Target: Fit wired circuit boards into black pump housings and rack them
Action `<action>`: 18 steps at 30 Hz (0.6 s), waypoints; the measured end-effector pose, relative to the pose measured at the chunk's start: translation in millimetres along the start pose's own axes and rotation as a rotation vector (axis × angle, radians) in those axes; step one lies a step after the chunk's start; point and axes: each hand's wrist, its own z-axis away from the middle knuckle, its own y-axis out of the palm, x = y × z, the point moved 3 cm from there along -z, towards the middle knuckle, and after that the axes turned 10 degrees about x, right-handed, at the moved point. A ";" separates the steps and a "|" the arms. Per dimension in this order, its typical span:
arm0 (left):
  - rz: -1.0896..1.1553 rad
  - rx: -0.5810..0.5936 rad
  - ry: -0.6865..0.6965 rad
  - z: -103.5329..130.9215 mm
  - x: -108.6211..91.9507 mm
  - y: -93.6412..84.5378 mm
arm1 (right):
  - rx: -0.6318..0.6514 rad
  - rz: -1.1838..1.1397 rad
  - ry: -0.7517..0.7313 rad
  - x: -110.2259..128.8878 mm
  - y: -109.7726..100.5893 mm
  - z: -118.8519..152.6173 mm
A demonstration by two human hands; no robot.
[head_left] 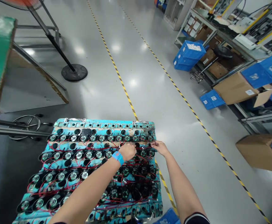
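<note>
A turquoise rack (117, 122) holds rows of black cylindrical parts (68, 155) joined by thin red wires. My left hand (128, 151), with a blue band on its wrist, is over the second row, right of the rack's middle, its fingers curled and their tips hidden. At the rack's right edge, between the first and second rows, my right hand (159, 147) has its thumb and fingers drawn together by the red wires. What it pinches, if anything, is too small to tell.
A green table (0, 62) stands at the left, near a fan's round black base (74, 72). Shelving at the right holds blue bins (188, 53) and cardboard boxes (236, 88). Yellow-black tape lines (120, 79) cross the floor. A blue bin (167, 217) is beside the rack's lower right corner.
</note>
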 end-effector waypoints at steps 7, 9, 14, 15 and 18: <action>0.416 -0.319 -0.009 156.8 -22.0 36.6 | -0.064 0.073 0.006 19.9 -16.8 49.0; 0.510 -0.352 -0.131 214.5 -16.0 78.9 | -0.255 0.148 -0.002 30.6 -23.2 70.5; 0.662 -0.362 -0.480 346.4 -20.1 199.0 | -0.412 0.322 -0.061 67.1 28.3 86.0; 0.700 -0.376 -0.547 368.6 -25.9 220.4 | -0.316 0.332 -0.089 77.6 56.6 80.2; 0.850 -0.450 -0.754 428.5 -45.8 280.1 | 0.004 0.401 -0.187 114.0 173.9 66.3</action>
